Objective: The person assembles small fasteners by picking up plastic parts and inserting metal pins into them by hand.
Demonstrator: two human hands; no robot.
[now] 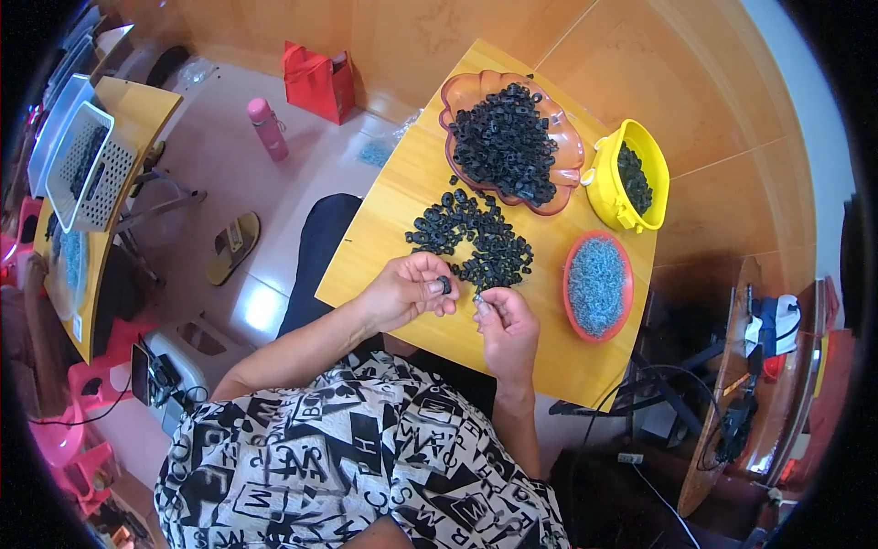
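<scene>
My left hand (410,291) is closed in a pinch on a small black part (444,285), rounded and ring-like, at its fingertips. Close beside it, my right hand (505,328) pinches a tiny greyish piece (477,299), too small to name. The two hands are apart, over the near part of the yellow table (384,215). Just beyond them lies a loose pile of small black parts (476,236). Farther back, a scalloped orange-brown tray (569,151) holds a heap of like black parts. To the right stands a red oval bowl (626,311) full of small silvery-blue pieces.
A yellow bucket (660,169) with black parts inside stands at the table's right edge. On the floor to the left are a pink bottle (267,130), a red bag (317,84) and a slipper (234,247). A second table (137,110) bears a white basket (101,183).
</scene>
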